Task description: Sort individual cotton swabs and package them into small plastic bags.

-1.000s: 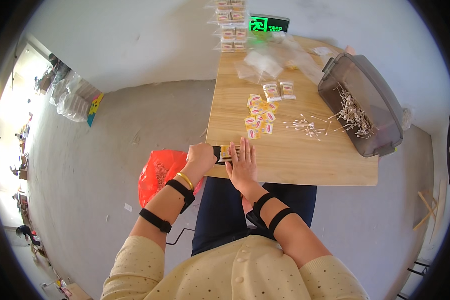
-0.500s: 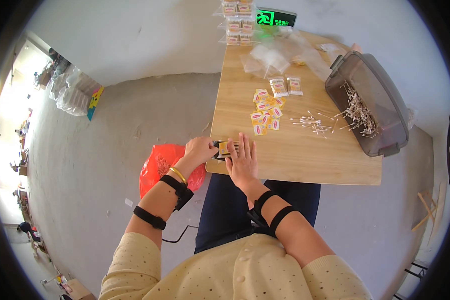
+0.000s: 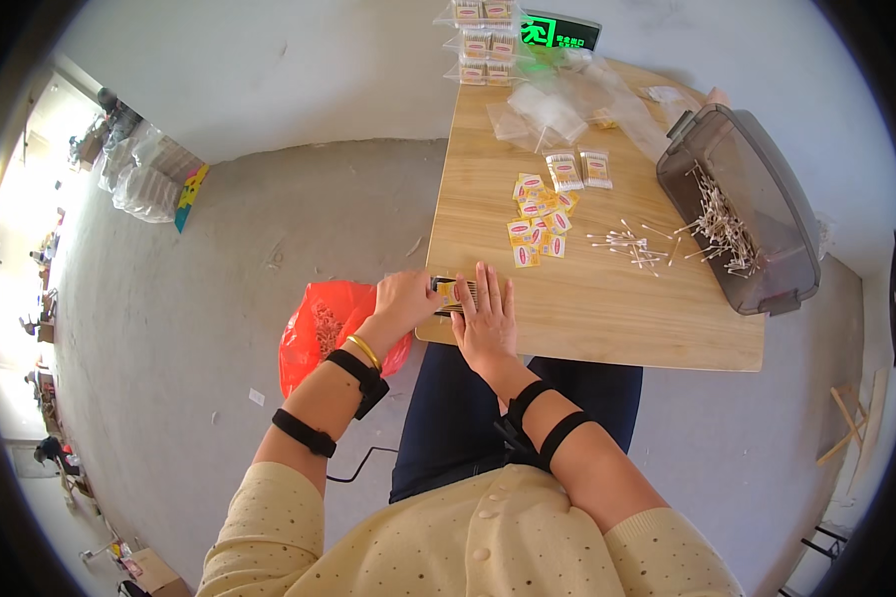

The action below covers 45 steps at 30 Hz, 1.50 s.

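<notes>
I see the fingers [image 3: 430, 290] of my left hand [image 3: 404, 299] curled shut around the left end of a small packet [image 3: 452, 295], yellow on top with dark, comb-like edges, lying at the near left corner of the worktop [image 3: 607, 298]. The packet's long axis runs left to right along the worktop's near edge, one end pointing into my left palm and the other tucked under my right hand [image 3: 486, 320]. My right fingers [image 3: 496, 287] are stretched out flat and slightly spread, pressing down on the packet's right part rather than closing on it; I cannot tell whether the thumb hooks under it. Both palms face down. My left forearm comes up from the lower left with a gold bangle [image 3: 364, 350] and two black straps, wrist bent a little toward the worktop; my right forearm rises from the lower middle, also strapped in black, wrist straight. Farther out on the worktop lie a scatter of small yellow packets [image 3: 536, 224], a loose bunch of cotton swabs [image 3: 627, 243] and, at the right edge, a grey bin [image 3: 757, 269] holding more swabs. A red bag [image 3: 327, 330] sits on the floor just left of the worktop.
</notes>
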{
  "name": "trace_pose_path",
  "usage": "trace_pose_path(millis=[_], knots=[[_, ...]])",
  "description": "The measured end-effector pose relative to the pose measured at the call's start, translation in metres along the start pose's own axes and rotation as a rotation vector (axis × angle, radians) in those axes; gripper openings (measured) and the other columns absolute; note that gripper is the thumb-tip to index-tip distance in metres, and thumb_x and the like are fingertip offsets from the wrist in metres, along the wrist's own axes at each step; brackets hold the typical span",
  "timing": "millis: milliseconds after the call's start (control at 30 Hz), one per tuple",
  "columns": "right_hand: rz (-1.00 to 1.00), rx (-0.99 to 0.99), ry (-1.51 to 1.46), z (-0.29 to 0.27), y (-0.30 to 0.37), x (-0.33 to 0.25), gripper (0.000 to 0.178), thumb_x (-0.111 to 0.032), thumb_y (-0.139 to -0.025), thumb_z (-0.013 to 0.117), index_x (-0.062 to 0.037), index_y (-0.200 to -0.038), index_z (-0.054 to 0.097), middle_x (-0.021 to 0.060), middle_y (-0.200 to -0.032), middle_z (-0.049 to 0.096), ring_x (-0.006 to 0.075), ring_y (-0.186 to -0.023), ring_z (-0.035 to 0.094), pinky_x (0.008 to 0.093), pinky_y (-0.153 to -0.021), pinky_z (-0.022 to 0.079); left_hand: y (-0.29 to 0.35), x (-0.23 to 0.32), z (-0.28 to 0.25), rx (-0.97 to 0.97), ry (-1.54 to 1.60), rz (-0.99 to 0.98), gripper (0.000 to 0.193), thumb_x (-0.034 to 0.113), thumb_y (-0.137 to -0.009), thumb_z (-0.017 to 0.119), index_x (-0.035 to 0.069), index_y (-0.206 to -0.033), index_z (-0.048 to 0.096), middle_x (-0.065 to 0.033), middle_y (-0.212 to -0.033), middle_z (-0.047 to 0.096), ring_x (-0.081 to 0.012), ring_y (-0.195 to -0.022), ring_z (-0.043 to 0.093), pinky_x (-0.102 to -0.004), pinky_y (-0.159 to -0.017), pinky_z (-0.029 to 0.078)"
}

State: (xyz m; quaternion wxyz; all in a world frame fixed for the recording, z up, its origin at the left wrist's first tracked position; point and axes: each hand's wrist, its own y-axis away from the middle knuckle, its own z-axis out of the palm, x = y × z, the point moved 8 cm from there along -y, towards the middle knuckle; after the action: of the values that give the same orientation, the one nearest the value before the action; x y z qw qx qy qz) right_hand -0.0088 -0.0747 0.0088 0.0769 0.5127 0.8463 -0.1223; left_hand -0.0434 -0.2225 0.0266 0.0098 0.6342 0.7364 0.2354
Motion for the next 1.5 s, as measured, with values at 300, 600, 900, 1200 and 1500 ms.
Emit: trace_pose_path(millis=[300, 600, 900, 1200, 1500], knots=[[0.0, -0.08, 0.016, 0.001, -0.001, -0.001, 0.067, -0.041, -0.104, 0.045, -0.0108, -0.162, 0.031, 0.0218, -0.17, 0.018, 0.0348, -0.159, 0.012, 0.0577, -0.127, 0.011, -0.007, 0.009, -0.005, 0.207, 0.148, 0.259, 0.03, 0.011, -0.076, 0.074, 0.007, -0.1, 0.057, -0.0126, -0.107, 0.059, -0.0365, -0.101, 0.064, -0.0471, -0.084, 0.052], [0.005, -0.071, 0.012, 0.002, -0.001, -0.002, 0.066, -0.041, -0.104, 0.045, -0.0111, -0.162, 0.031, 0.0207, -0.169, 0.019, 0.0342, -0.159, 0.014, 0.0576, -0.127, 0.011, -0.006, 0.012, -0.001, 0.176, 0.215, 0.228, 0.026, 0.007, -0.077, 0.071, 0.006, -0.1, 0.058, -0.0142, -0.111, 0.058, -0.0375, -0.106, 0.063, -0.0478, -0.085, 0.054], [0.007, -0.028, 0.041, 0.003, 0.0, -0.002, 0.067, -0.042, -0.102, 0.05, -0.0128, -0.16, 0.033, 0.0187, -0.169, 0.021, 0.0324, -0.158, 0.016, 0.0579, -0.127, 0.013, 0.005, 0.009, -0.004, 0.312, -0.009, 0.229, 0.017, 0.017, -0.083, 0.064, 0.0, -0.084, 0.063, -0.0184, -0.085, 0.068, -0.0412, -0.076, 0.068, -0.051, -0.071, 0.056], [0.054, -0.111, 0.076, 0.009, -0.009, -0.016, 0.069, -0.046, -0.103, 0.047, -0.0145, -0.162, 0.03, 0.0182, -0.171, 0.016, 0.0347, -0.159, 0.011, 0.059, -0.127, 0.009, 0.015, 0.004, -0.007, 0.38, 0.124, 0.275, 0.011, 0.015, -0.083, 0.066, 0.005, -0.083, 0.063, -0.0137, -0.082, 0.064, -0.0373, -0.078, 0.065, -0.0483, -0.07, 0.053], [0.034, -0.158, 0.107, 0.015, -0.014, -0.031, 0.082, -0.06, -0.102, 0.044, -0.0113, -0.165, 0.023, 0.0209, -0.171, 0.012, 0.0375, -0.159, 0.007, 0.06, -0.126, 0.007, 0.033, -0.034, 0.006, 0.594, 0.078, 0.166, 0.067, 0.043, -0.091, 0.073, 0.004, -0.14, 0.052, -0.0176, -0.148, 0.044, -0.0397, -0.14, 0.041, -0.0532, -0.113, 0.035]])
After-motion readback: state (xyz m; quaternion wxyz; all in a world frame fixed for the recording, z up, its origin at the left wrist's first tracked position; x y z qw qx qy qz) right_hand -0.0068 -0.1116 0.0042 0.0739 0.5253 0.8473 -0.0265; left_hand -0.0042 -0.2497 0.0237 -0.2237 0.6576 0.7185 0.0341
